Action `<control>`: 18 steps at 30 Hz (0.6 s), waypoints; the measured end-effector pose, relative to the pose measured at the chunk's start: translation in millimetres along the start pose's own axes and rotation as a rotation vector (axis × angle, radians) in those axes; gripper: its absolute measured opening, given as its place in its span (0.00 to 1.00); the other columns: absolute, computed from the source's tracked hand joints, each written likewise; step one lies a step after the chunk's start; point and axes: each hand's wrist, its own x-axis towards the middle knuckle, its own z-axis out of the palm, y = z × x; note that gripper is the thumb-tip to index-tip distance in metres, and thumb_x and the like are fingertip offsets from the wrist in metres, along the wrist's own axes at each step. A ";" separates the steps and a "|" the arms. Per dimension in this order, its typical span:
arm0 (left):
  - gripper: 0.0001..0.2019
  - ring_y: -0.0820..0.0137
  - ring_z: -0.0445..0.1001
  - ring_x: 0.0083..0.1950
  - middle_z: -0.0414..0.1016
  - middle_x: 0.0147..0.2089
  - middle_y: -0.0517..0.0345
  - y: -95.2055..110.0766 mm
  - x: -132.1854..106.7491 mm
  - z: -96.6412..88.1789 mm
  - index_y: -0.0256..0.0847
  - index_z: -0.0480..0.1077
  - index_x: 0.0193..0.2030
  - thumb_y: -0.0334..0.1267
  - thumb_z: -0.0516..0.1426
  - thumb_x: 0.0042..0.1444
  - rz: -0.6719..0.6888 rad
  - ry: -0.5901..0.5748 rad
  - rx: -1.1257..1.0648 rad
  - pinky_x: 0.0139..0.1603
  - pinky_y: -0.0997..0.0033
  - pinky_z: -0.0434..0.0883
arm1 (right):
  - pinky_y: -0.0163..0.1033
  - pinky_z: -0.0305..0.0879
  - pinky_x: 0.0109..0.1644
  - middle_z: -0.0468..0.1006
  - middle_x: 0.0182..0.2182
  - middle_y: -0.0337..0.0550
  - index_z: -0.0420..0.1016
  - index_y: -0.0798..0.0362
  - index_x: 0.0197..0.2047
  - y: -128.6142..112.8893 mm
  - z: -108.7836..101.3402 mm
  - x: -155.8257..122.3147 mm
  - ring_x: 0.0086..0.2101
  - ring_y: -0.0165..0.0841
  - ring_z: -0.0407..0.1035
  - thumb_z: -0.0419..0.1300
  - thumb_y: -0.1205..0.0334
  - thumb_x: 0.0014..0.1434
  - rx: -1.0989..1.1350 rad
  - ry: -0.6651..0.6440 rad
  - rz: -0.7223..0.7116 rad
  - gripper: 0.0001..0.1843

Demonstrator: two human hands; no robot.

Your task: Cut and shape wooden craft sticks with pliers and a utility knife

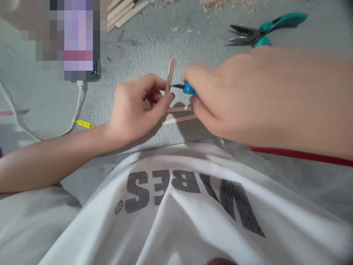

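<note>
My left hand [135, 106] pinches a pale wooden craft stick [171, 70] between thumb and fingers, its rounded end pointing up and away from me. In my right hand [220, 95] is a blue-handled tool [189, 88] with a narrow dark tip. That tip meets the side of the stick, or comes very close to it, just above my left thumb. My right fingers hide most of the tool, so its exact kind is unclear. Below the hands, two more craft sticks, an upper one [179, 109] and a lower one [179, 120], lie on the grey textured surface [132, 59].
Teal-handled pliers [259, 34] lie at the upper right. Several craft sticks [121, 14] are piled at the top left, and wood shavings [215, 4] sit at the far edge. A white cable [78, 106] with a yellow tag [84, 124] runs from a blurred-out device on the left.
</note>
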 end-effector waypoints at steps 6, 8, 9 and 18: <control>0.09 0.72 0.80 0.29 0.84 0.31 0.63 -1.5 0.2 0.4 0.46 0.81 0.37 0.36 0.70 0.71 0.101 0.151 0.009 0.31 0.66 0.74 | 0.47 0.43 0.28 0.79 0.32 0.51 0.65 0.53 0.69 -22.7 7.8 4.1 0.32 0.53 0.78 0.46 0.54 0.80 -0.572 -0.093 0.063 0.22; 0.10 0.71 0.81 0.31 0.84 0.32 0.62 -2.8 -0.8 1.3 0.45 0.82 0.37 0.39 0.70 0.72 0.055 0.157 0.056 0.34 0.66 0.76 | 0.46 0.43 0.28 0.81 0.36 0.52 0.64 0.53 0.69 -18.1 12.9 1.2 0.34 0.51 0.80 0.42 0.54 0.81 -0.532 -0.061 0.023 0.22; 0.10 0.71 0.82 0.32 0.85 0.33 0.62 -3.3 -1.2 1.4 0.45 0.82 0.37 0.41 0.69 0.73 0.028 0.150 0.086 0.36 0.65 0.77 | 0.46 0.43 0.28 0.81 0.36 0.52 0.64 0.54 0.68 -14.8 14.8 -0.5 0.34 0.50 0.79 0.42 0.55 0.80 -0.520 -0.049 0.009 0.22; 0.11 0.69 0.81 0.33 0.83 0.31 0.62 -0.7 5.6 3.1 0.45 0.79 0.37 0.40 0.66 0.74 0.128 0.084 0.284 0.42 0.62 0.77 | 0.45 0.45 0.27 0.73 0.29 0.43 0.64 0.51 0.60 -0.9 14.5 -10.0 0.26 0.46 0.72 0.47 0.58 0.77 -0.541 -0.083 0.007 0.14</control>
